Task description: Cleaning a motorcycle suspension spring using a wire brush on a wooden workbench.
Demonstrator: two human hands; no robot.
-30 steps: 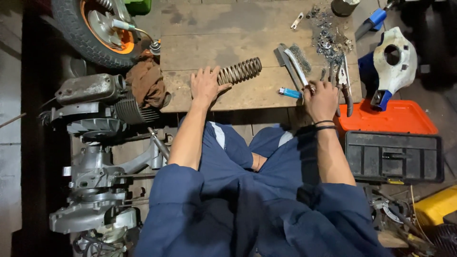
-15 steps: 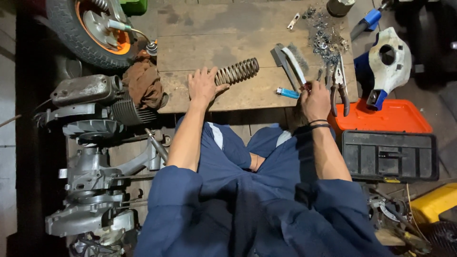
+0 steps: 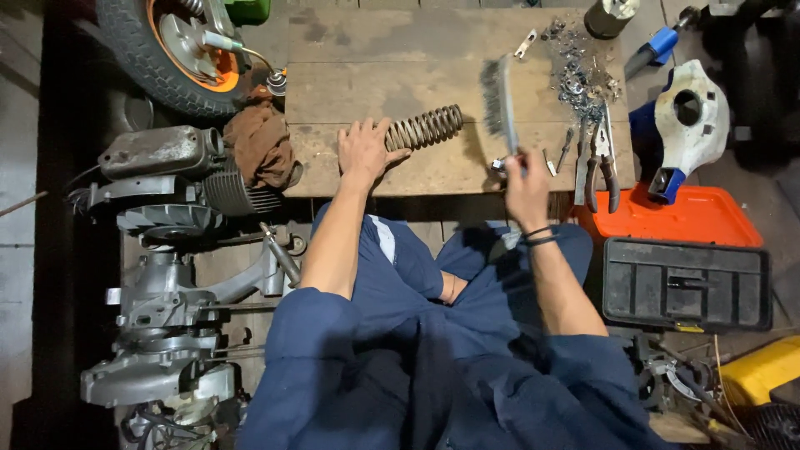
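Observation:
A rusty coil spring (image 3: 425,127) lies on a low wooden board (image 3: 375,58). My left hand (image 3: 364,150) rests flat on the spring's near end, fingers spread over it. My right hand (image 3: 526,181) grips the handle of a wire brush (image 3: 498,102) and holds it raised above the board, bristles to the left, just right of the spring's far end. The brush does not touch the spring.
Pliers (image 3: 601,162) and a heap of small metal parts (image 3: 579,71) lie at the board's right end. An orange and black toolbox (image 3: 679,250) sits to the right, an engine block (image 3: 167,250) and a wheel (image 3: 162,46) to the left, with a brown rag (image 3: 260,142).
My right hand has taken the wire brush from the board's right side and lifted it toward the spring. My left hand stays on the spring.

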